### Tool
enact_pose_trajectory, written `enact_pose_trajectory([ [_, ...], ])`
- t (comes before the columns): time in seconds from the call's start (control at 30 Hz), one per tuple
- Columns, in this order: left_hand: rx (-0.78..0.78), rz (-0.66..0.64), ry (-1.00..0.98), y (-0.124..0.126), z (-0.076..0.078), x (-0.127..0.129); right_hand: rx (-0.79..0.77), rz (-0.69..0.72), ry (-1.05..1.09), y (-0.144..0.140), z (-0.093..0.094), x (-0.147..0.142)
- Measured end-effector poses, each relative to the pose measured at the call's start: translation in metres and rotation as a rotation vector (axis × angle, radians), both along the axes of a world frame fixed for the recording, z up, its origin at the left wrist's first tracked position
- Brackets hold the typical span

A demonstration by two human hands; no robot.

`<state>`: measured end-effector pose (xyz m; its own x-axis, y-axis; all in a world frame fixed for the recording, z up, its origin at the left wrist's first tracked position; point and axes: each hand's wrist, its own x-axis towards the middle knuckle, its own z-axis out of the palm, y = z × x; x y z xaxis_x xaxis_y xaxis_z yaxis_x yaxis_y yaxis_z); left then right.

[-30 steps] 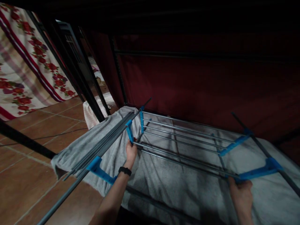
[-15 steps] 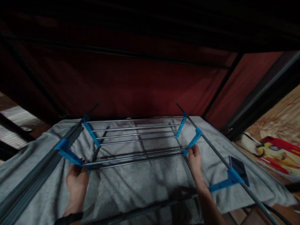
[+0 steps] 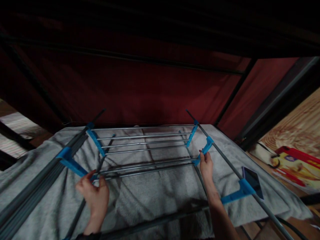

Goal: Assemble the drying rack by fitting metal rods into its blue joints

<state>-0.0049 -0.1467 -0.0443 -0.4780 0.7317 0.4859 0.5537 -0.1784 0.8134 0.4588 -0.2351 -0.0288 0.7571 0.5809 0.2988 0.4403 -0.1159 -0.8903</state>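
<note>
A rack of grey metal tubes point(image 3: 145, 143) joined by blue plastic brackets lies on a grey blanket. At its near left corner, my left hand point(image 3: 93, 197) has thumb and fingers around the inner end of a blue bracket point(image 3: 73, 166), where the rods meet it. My right hand point(image 3: 207, 168) pinches the lower end of the right blue bracket point(image 3: 207, 145), beside the rods' other end. Two near rods point(image 3: 150, 166) span between my hands. A lower right blue bracket point(image 3: 237, 193) sticks inward from the right upright tube point(image 3: 226, 160), joined to no rod.
The grey blanket point(image 3: 150, 193) covers the surface under the rack. A phone point(image 3: 253, 180) lies right of the upright tube. Farther right are a red and yellow package point(image 3: 297, 163) and a white pouch point(image 3: 262, 154). A red fabric wall point(image 3: 140, 90) with dark bars stands behind.
My left hand has shifted right and turned, its thumb now on the inner side of the bracket end. My right hand has moved slightly up along its bracket. The view has shifted slightly.
</note>
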Motion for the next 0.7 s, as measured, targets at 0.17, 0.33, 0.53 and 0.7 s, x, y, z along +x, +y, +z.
enact_pose_trajectory([
  [0.17,-0.033,-0.266,0.324,0.01,0.006,0.011,-0.097,-0.015,-0.068,-0.002,0.0,0.003],
  [0.33,-0.092,-0.588,0.709,0.009,0.012,0.021,-0.13,-0.037,-0.112,-0.008,-0.006,0.01],
  [0.53,-0.238,-0.748,0.967,0.013,0.026,0.043,-0.257,-0.063,-0.182,-0.01,-0.015,0.023],
  [0.7,-0.254,-0.769,1.022,0.018,0.027,0.049,-0.34,-0.074,-0.195,-0.012,-0.019,0.031],
])
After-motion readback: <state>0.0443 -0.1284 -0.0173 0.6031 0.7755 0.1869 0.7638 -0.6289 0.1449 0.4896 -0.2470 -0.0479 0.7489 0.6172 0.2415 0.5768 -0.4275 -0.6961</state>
